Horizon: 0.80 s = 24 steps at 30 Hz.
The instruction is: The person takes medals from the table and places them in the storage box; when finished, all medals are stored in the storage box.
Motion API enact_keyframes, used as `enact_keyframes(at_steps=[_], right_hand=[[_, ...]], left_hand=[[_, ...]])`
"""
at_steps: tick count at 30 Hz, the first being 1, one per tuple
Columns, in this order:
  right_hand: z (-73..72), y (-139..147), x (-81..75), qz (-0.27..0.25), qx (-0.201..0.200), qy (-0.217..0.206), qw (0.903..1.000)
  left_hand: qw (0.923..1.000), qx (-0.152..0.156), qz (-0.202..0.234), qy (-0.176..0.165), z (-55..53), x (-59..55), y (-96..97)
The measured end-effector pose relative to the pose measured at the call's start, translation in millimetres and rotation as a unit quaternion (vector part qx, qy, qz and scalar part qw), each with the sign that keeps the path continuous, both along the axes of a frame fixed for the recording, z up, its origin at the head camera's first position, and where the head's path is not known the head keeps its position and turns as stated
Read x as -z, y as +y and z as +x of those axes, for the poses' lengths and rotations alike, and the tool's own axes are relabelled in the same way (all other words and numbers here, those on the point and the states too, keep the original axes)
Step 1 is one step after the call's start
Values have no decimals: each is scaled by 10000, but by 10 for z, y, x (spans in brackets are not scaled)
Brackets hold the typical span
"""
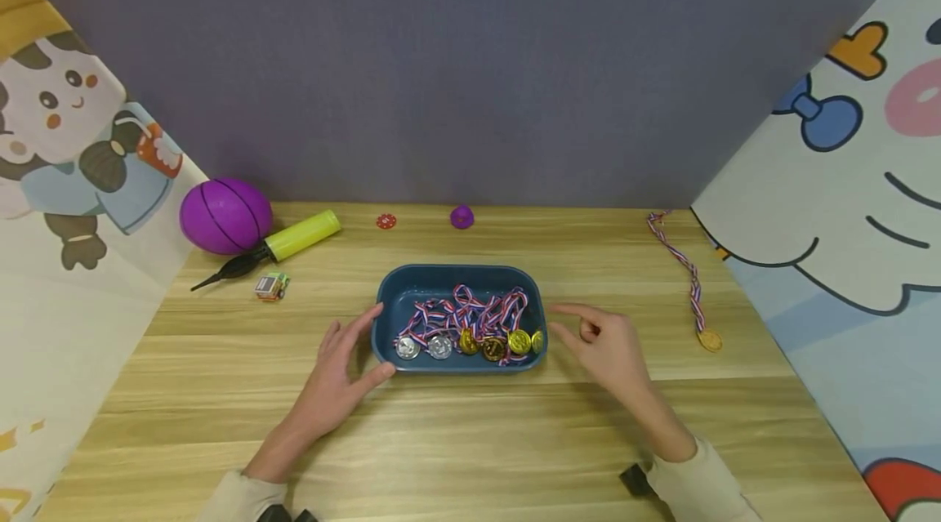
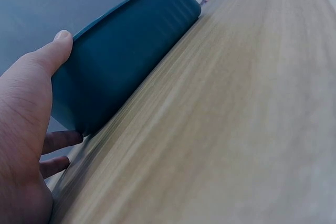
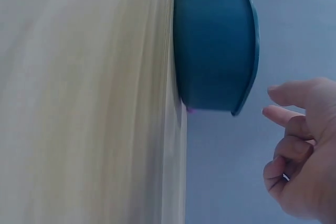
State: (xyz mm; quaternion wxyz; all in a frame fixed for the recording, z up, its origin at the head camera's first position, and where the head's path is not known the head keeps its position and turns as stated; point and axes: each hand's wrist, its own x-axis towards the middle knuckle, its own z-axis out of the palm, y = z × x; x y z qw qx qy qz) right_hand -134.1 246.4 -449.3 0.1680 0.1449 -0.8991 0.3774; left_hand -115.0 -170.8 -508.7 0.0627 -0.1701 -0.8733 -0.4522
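A dark blue plastic bin (image 1: 456, 370) rests on the wooden table, holding several silver medals (image 1: 439, 347) and gold medals (image 1: 519, 341) with tangled red, white and blue ribbons (image 1: 478, 318). At the bin's left end is my left hand (image 1: 334, 387), its thumb at the near corner and forefinger by the rim. In the left wrist view the thumb touches the bin's edge while other fingers sit low beside its wall. My right hand (image 1: 610, 350) hovers just off the right end, holding nothing. Its thumb and forefinger point toward the bin, spread apart; the other fingers are curled.
One gold medal (image 1: 709, 340) lies right on its stretched ribbon (image 1: 684, 265). Back left are a purple ball (image 1: 225, 216), a yellow hand pump (image 1: 301, 236) and a small toy vehicle (image 1: 272, 286). A red chip (image 1: 385, 220) and purple ring (image 1: 461, 216) lie near the grey back wall.
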Motion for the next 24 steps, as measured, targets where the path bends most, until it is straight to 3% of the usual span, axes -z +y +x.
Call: enact_keyframes(at_steps=[6,17,24], right_hand=[[49,204,1,-398,345,-154,9985],[126,591,-22,-420,1019,299,9935],[189,820,6,-614,1484,123,9869]], left_hand=[[10000,-15,-4,-40,5,7,0],[10000,-16,-22,-11,9,16,-5],[10000,-4,-14,10,1,6,-3]])
